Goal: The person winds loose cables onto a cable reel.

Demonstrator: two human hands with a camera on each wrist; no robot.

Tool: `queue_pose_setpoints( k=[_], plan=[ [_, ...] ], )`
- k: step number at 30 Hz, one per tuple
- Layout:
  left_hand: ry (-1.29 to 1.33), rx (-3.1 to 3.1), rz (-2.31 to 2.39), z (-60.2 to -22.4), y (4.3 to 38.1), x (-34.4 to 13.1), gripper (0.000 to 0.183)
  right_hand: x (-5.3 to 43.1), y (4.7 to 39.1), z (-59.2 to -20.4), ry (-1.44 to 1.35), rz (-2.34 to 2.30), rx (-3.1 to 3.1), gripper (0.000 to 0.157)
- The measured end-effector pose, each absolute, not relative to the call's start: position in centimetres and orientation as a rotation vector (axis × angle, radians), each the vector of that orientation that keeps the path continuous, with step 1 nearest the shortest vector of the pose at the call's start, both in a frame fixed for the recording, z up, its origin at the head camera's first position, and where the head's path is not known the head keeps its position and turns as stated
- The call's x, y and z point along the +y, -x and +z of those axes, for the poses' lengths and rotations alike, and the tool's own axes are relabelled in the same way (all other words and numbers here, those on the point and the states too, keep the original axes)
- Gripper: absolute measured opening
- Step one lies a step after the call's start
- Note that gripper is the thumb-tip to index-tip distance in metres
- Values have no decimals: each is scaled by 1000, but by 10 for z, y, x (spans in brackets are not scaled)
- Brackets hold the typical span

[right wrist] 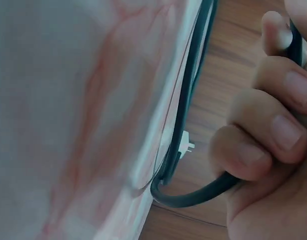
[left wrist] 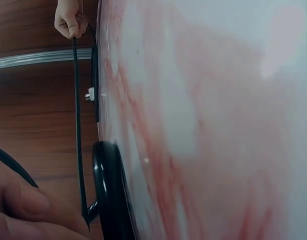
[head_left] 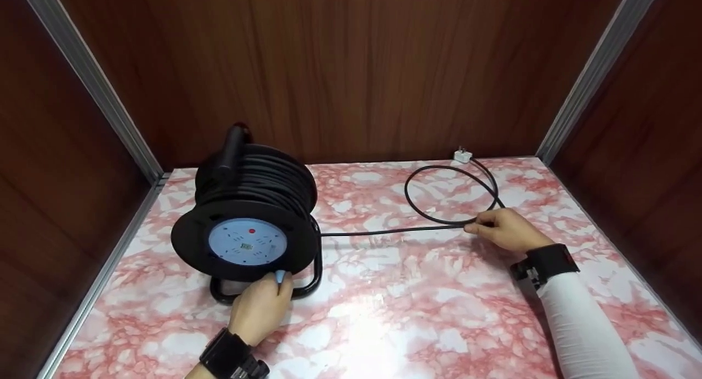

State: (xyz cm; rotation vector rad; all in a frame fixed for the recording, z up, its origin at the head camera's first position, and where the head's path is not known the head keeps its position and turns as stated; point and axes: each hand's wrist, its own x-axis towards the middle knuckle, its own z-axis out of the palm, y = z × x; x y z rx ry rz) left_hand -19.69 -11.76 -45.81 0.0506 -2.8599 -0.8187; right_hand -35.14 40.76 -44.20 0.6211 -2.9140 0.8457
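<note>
A black cable reel [head_left: 189, 239] with a pale blue socket face [head_left: 230, 242] stands on its tube frame [head_left: 318, 266] at the left of the table. My left hand [head_left: 259, 309] pinches the light blue crank knob [head_left: 280, 276] at the disc's lower edge. From the reel a black cable [head_left: 384, 232] runs taut to the right. My right hand [head_left: 507, 231] holds it, with the fingers curled round it in the right wrist view. Beyond that hand the cable lies in a loop and ends in a white plug [head_left: 462, 156] by the back wall.
The table [head_left: 373, 313] has a red and white marbled top. Dark wood panels [head_left: 356, 66] close it in at the back and on both sides, with metal strips [head_left: 98, 77] along the corners.
</note>
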Motion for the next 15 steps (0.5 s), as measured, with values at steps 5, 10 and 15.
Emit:
queue_pose_setpoints(
  k=[5,10,15],
  plan=[
    [-68,-2882,-781,-459,195,-127,49,413,351,-442,-519,793,-2911,48],
    [-103,-2902,-751,-461,191,-145,50,416,353,-446,-526,724,-2944,51],
    [-168,-2887,-744,-457,187,-166,51,421,354,-448,-521,708,-2930,47]
  ],
)
